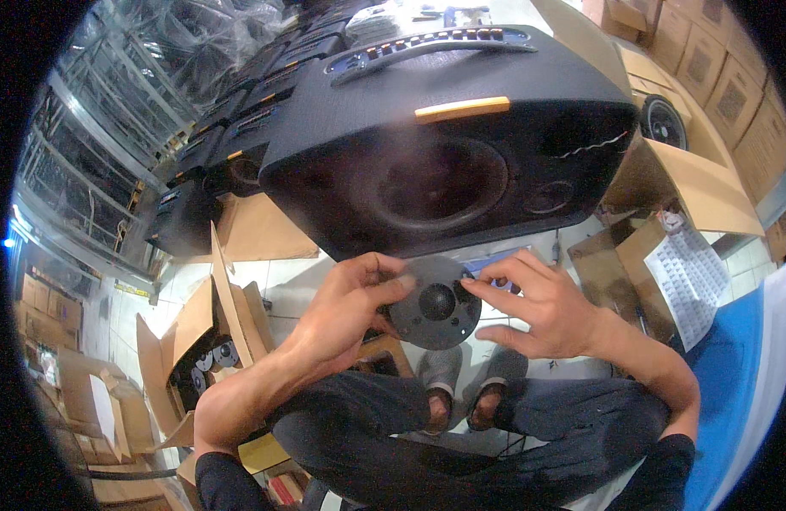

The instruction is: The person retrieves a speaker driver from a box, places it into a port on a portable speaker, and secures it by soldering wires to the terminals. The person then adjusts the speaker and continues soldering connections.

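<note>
Left grip [356,294] on disc [436,305] edge; cabinet [342,183] ahead.

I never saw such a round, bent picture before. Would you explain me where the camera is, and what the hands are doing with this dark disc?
There is no machine here, only a person's bare hands. A wide fisheye camera on the person's head looks down, so straight edges bend near the rim. The left hand holds a dark disc with a domed centre by its edge. The right hand has its fingers at the disc's upper right; whether they grip it is unclear. Ahead stands a large black speaker cabinet. On the tiled floor, at left, an open cardboard box holds small round parts.
</note>
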Tool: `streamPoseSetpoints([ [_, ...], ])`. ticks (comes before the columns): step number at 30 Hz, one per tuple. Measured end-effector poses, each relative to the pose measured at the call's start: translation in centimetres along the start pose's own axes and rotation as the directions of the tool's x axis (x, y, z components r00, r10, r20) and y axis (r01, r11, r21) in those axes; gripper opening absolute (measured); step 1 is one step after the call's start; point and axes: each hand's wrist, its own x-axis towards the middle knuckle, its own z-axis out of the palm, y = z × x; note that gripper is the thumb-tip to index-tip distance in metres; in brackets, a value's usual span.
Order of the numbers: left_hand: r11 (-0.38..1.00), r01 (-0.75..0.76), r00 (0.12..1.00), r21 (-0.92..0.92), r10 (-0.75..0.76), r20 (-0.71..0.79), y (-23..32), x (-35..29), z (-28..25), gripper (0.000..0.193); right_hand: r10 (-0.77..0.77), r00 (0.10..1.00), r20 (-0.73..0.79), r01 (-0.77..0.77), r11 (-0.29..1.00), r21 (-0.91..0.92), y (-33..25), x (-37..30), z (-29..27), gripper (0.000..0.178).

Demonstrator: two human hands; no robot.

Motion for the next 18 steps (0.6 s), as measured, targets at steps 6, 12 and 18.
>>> streamPoseSetpoints([
  [6,0.998,-0.027,1.000,-0.051,0.028,0.010,-0.6,0.5,-0.7,0.022,-0.062,0.995,0.081,0.067,0.996,-0.056,0.0,0.0,0.6,0.062],
  [12,0.996,-0.037,0.999,-0.085,0.039,0.020,-0.4,0.7,-1.6,0.021,-0.118,0.992,0.052,0.121,0.990,-0.072,0.3,0.3,0.7,0.055],
  [18,0.993,-0.077,0.997,-0.091,0.075,-0.024,-0.8,0.7,-2.2,0.021,-0.195,0.980,-0.025,0.196,0.980,0.020,0.6,-0.1,-0.4,0.028],
])
